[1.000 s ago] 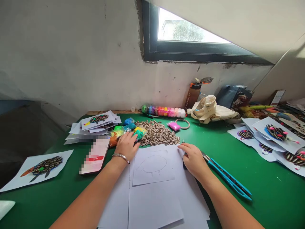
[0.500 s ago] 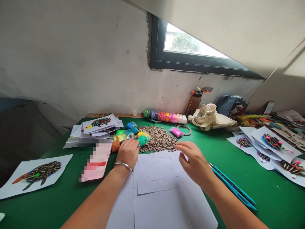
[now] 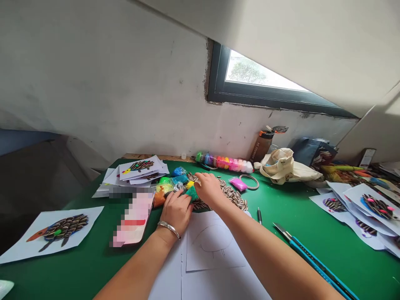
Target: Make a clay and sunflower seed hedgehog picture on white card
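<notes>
My left hand [image 3: 176, 210], with a silver bangle at the wrist, rests with its fingers stretched over small packets of coloured clay. Its fingertips touch the side of a teal clay packet [image 3: 191, 193]. Above that packet, my right hand [image 3: 208, 189] curls its fingers close to a yellow clay packet [image 3: 190, 184]; what lies between its fingertips is hidden. Striped sunflower seeds [image 3: 236, 197] are heaped behind and beside the right hand. Below both hands, a paper [image 3: 215, 260] shows a pencil outline of a rounded body with legs, partly covered by my right forearm.
A pink phone [image 3: 137, 223] and seed-picture sheets [image 3: 67, 246] lie left. A blue utility knife [image 3: 312, 256] with its blade out and a pen [image 3: 259, 216] lie right. Further back are a pink packet [image 3: 238, 184], a clay row [image 3: 225, 162], a bottle [image 3: 261, 146] and a cloth bag [image 3: 281, 168].
My right hand has moved left, from beside the paper across the seeds to the clay packets. The left hand stays at the packets. The camera view has shifted slightly, and a pen now shows.
</notes>
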`<move>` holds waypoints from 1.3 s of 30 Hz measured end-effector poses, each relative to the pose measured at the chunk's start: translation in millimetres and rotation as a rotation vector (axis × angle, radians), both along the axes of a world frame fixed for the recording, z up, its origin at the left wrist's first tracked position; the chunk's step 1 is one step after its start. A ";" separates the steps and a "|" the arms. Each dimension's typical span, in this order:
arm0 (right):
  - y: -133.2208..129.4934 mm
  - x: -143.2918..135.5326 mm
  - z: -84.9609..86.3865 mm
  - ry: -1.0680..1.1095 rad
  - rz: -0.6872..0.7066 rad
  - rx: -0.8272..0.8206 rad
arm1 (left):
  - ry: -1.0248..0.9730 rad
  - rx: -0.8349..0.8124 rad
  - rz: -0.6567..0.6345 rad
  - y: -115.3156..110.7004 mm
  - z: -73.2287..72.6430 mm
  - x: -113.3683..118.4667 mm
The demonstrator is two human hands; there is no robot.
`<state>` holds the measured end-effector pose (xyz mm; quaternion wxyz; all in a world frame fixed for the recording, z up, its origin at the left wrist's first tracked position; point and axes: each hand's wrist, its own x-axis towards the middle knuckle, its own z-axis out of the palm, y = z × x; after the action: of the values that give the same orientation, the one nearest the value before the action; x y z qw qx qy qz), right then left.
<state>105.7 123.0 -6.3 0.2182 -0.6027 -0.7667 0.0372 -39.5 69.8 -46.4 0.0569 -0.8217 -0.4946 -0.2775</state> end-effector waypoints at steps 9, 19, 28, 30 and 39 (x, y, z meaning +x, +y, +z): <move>49.8 -46.6 -0.2 -0.148 0.266 -0.086 | -0.076 0.008 0.004 -2.4 0.0 3.3; 33.2 -28.6 11.7 0.283 0.166 0.009 | -0.302 0.034 -0.047 -1.5 8.4 1.2; -88.9 19.2 10.7 1.312 0.284 -0.327 | -1.099 -0.743 -0.143 -18.9 28.9 21.2; -101.6 21.5 5.1 1.402 0.266 -0.334 | -1.149 -0.893 -0.225 -25.7 32.8 29.6; -101.6 37.7 -3.7 1.181 0.114 -0.290 | -1.199 -1.019 -0.231 -29.4 31.9 39.8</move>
<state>143.4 21.4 -10.0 0.5198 -0.4618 -0.5344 0.4807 0.3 40.4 -14.5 -0.6310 -0.5034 -0.4186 -0.4162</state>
